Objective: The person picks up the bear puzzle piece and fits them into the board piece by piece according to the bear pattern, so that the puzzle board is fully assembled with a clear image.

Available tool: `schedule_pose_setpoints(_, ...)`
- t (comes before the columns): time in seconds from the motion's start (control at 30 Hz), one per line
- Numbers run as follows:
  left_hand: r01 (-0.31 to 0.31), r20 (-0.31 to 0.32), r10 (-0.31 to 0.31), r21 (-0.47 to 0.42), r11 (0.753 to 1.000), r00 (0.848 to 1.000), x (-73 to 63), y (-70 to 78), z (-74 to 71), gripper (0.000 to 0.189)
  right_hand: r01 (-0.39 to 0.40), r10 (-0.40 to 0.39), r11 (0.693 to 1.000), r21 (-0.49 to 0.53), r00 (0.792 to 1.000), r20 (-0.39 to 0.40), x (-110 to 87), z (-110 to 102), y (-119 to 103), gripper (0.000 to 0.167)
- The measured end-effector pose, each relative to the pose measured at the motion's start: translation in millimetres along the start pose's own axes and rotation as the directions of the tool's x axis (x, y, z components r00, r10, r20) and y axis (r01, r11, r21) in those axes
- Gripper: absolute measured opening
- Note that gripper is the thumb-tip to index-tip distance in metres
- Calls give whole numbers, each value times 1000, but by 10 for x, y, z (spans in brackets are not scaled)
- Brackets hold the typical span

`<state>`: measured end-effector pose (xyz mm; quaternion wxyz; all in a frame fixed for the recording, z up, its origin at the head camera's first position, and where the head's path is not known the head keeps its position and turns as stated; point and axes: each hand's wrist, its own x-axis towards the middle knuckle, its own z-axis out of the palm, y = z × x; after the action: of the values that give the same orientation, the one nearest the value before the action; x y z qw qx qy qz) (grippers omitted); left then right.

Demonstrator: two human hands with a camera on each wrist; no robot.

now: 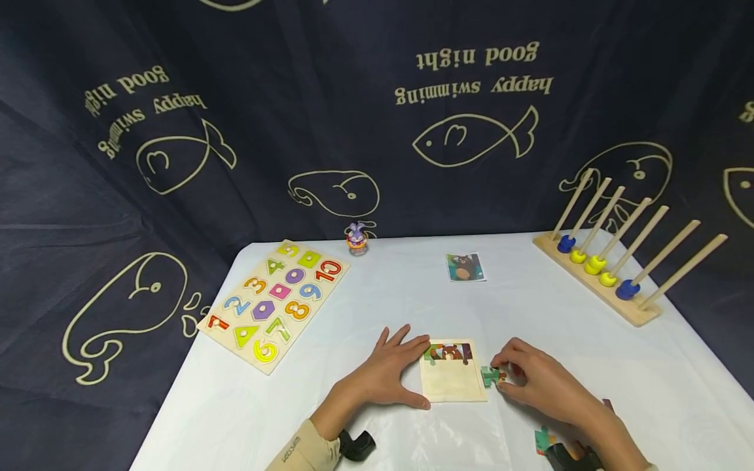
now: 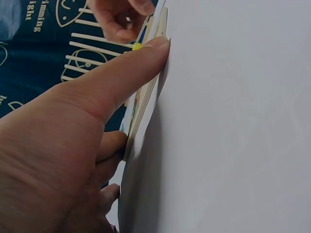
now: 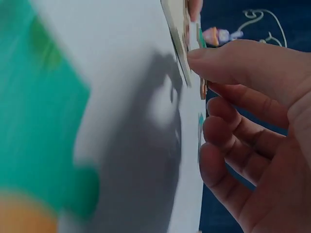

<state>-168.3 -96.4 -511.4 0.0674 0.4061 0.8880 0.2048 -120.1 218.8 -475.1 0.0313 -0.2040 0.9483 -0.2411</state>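
A square wooden puzzle tray (image 1: 453,384) lies on the white table, with a bear's head pictured on the pieces (image 1: 449,352) along its top. My left hand (image 1: 385,371) rests at the tray's left side, fingers spread; its index finger touches the upper left corner and its thumb (image 2: 141,58) the lower left. Just right of the tray, my right hand (image 1: 538,381) pinches a green and brown jigsaw piece (image 1: 489,377) between thumb and fingers. In the right wrist view the thumb (image 3: 214,60) overlaps the tray's edge, and the piece is partly hidden.
Loose jigsaw pieces (image 1: 542,441) lie near my right forearm. A number-and-shape board (image 1: 259,333) stands at the left, a purple rabbit toy (image 1: 356,239) at the back. Behind the tray lies a bear picture card (image 1: 465,267). A pegged bead rack (image 1: 612,291) occupies the right.
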Motion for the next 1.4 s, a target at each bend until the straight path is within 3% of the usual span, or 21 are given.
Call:
schedule_pose_setpoints(0.57,11,14,-11,8,1000,1000,-7,9,-15,104,97,-97,995,-26,995,-6,344,237,-293,26)
schedule_pose_setpoints(0.93,5,13,-5,25,1000,1000,-9,12,-28,103,187,-186,982,42,982,-19,475,333,-384,25)
schedule_pose_setpoints(1.17,15,1,-15,17,1000,1000,-16,21,-31,102,179,-179,982,58,984,-5,528,411,-431,24)
schedule_pose_setpoints(1.4,36,-66,-39,-41,998,997,-12,27,14,81,174,-174,983,55,985,-16,536,453,-438,24)
